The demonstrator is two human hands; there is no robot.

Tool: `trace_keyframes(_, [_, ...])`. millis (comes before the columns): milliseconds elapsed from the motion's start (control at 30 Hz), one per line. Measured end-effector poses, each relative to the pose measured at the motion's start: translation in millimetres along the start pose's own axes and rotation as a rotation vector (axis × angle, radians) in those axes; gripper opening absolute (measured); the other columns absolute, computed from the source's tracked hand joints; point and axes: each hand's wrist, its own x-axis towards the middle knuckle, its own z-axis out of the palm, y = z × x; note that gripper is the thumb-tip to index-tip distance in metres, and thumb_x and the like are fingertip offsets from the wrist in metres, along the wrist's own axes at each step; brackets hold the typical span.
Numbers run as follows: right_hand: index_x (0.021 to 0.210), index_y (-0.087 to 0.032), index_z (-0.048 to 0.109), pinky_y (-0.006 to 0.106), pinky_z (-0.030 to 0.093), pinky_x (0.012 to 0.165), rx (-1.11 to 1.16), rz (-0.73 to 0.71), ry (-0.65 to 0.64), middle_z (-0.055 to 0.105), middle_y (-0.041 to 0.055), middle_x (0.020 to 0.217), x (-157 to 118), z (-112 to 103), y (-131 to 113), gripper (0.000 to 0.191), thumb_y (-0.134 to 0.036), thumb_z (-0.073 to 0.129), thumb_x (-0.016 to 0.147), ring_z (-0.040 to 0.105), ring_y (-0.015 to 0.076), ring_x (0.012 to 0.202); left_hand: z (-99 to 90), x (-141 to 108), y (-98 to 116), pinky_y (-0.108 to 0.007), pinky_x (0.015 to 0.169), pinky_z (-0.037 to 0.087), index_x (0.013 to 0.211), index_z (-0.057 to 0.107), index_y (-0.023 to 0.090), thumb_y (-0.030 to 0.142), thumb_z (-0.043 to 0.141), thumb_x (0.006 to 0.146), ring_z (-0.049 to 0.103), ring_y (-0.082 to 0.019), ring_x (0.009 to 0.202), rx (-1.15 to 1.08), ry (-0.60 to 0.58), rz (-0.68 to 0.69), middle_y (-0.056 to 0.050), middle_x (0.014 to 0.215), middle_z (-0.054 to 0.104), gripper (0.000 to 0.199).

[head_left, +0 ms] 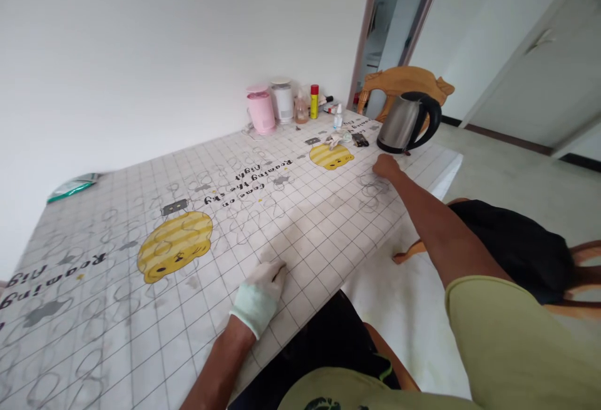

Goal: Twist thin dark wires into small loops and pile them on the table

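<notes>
My left hand (265, 281) wears a white glove with a pale mint cuff and rests on the tablecloth near the table's front edge. Its fingers are curled in, and I cannot see whether anything is inside. Bare and stretched far to the right, my right hand (387, 166) is closed just in front of the steel kettle (397, 122), which has a black handle. What it may hold is hidden. Left of the kettle lie a small dark packet (360, 139) and a crumpled white thing (337, 140) that looks like a glove.
Against the wall stand a pink container (261, 111), a white container (282, 103), a spray bottle (301, 109), a yellow can with red cap (314, 103) and a small white bottle (338, 117). A green-edged packet (72, 188) lies far left. A wooden chair (408, 77) stands behind the kettle.
</notes>
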Motion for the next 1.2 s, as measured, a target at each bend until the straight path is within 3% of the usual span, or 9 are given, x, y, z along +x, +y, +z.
trace_keyframes(133, [0.116, 0.006, 0.070, 0.045, 0.052, 0.099, 0.169, 0.101, -0.017, 0.069, 0.0342, 0.116, 3.1, -7.0, -3.4, 0.035, -0.010, 0.069, 0.085, 0.066, 0.0377, 0.115, 0.0, -0.2, 0.2, -0.028, 0.094, 0.058, 0.111, 0.079, 0.026, 0.026, 0.055, 0.101, 0.074, -0.019, 0.100, 0.002, -0.001, -0.002, -0.002, 0.107, 0.080, 0.026])
trace_keyframes(267, [0.098, 0.002, 0.070, 0.042, 0.059, 0.079, 0.396, 0.192, -0.023, 0.071, 0.0199, 0.078, 5.3, -19.1, -7.1, 0.016, -0.010, 0.070, 0.088, 0.072, 0.0272, 0.079, -0.1, 0.8, 2.3, -0.030, 0.098, 0.058, 0.112, 0.079, 0.026, 0.023, 0.055, 0.100, 0.074, -0.019, 0.104, 0.007, -0.009, -0.013, -0.002, 0.110, 0.080, 0.026])
trace_keyframes(367, [0.099, -0.001, 0.067, 0.035, 0.060, 0.067, 0.582, 0.223, 0.001, 0.065, 0.0091, 0.067, 0.0, -24.3, -14.7, 0.014, -0.011, 0.071, 0.091, 0.069, 0.0200, 0.066, -1.5, 1.1, 4.6, -0.031, 0.098, 0.058, 0.110, 0.079, 0.027, 0.023, 0.056, 0.099, 0.075, -0.020, 0.103, 0.008, 0.000, -0.021, -0.002, 0.109, 0.081, 0.026])
trace_keyframes(500, [0.099, -0.007, 0.063, 0.028, 0.058, 0.061, 0.791, 0.212, 0.031, 0.061, 0.0017, 0.063, -15.2, -25.6, -30.3, 0.011, -0.009, 0.070, 0.091, 0.068, 0.0163, 0.063, -1.1, 0.5, 4.6, -0.031, 0.098, 0.059, 0.111, 0.079, 0.025, 0.023, 0.056, 0.100, 0.075, -0.020, 0.104, 0.003, -0.002, -0.001, -0.003, 0.110, 0.081, 0.026])
trace_keyframes(633, [0.094, -0.010, 0.061, 0.024, 0.058, 0.061, 0.932, 0.148, 0.051, 0.061, 0.0010, 0.064, -35.0, -26.4, -55.6, 0.007, -0.003, 0.062, 0.091, 0.069, 0.0150, 0.067, 0.6, -0.3, 2.8, -0.032, 0.100, 0.058, 0.113, 0.079, 0.025, 0.023, 0.054, 0.100, 0.075, -0.020, 0.105, -0.007, 0.006, 0.001, -0.004, 0.111, 0.081, 0.029])
trace_keyframes(800, [0.084, -0.015, 0.060, 0.021, 0.052, 0.054, 1.000, -0.038, 0.006, 0.067, 0.0054, 0.073, -77.2, -26.8, -104.0, 0.009, -0.008, 0.064, 0.090, 0.069, 0.0141, 0.064, -18.4, 5.4, 14.5, -0.031, 0.100, 0.058, 0.114, 0.080, 0.028, 0.031, 0.057, 0.099, 0.076, -0.022, 0.108, -0.086, 0.063, -0.193, -0.001, 0.114, 0.081, 0.028])
trace_keyframes(933, [0.086, -0.016, 0.066, 0.023, 0.045, 0.049, 0.832, -0.376, -0.041, 0.070, 0.0045, 0.074, -136.1, -26.8, -148.0, 0.003, -0.014, 0.068, 0.086, 0.066, 0.0141, 0.059, -52.8, 22.5, 34.2, -0.031, 0.096, 0.058, 0.130, 0.073, 0.022, 0.037, 0.053, 0.101, 0.076, -0.021, 0.101, -0.259, 0.127, -0.347, -0.005, 0.116, 0.080, 0.039])
trace_keyframes(1033, [0.089, -0.018, 0.070, 0.025, 0.046, 0.055, 0.638, -0.630, -0.047, 0.070, 0.0023, 0.071, -185.8, -29.0, -179.6, 0.004, -0.021, 0.068, 0.087, 0.064, 0.0151, 0.062, -76.3, 37.3, 47.6, -0.028, 0.096, 0.055, 0.132, 0.072, 0.024, 0.038, 0.055, 0.099, 0.075, -0.019, 0.100, -0.291, 0.172, -0.347, -0.002, 0.115, 0.080, 0.040])
trace_keyframes(1200, [0.085, -0.021, 0.068, 0.030, 0.046, 0.066, 0.501, -0.926, -0.004, 0.072, 0.0019, 0.078, -243.7, -23.8, -219.8, 0.004, -0.019, 0.065, 0.087, 0.064, 0.0175, 0.071, -91.0, 43.9, 58.5, -0.026, 0.095, 0.052, 0.142, 0.067, 0.025, 0.041, 0.061, 0.096, 0.072, -0.020, 0.104, -0.301, 0.060, -0.340, -0.001, 0.112, 0.079, 0.049])
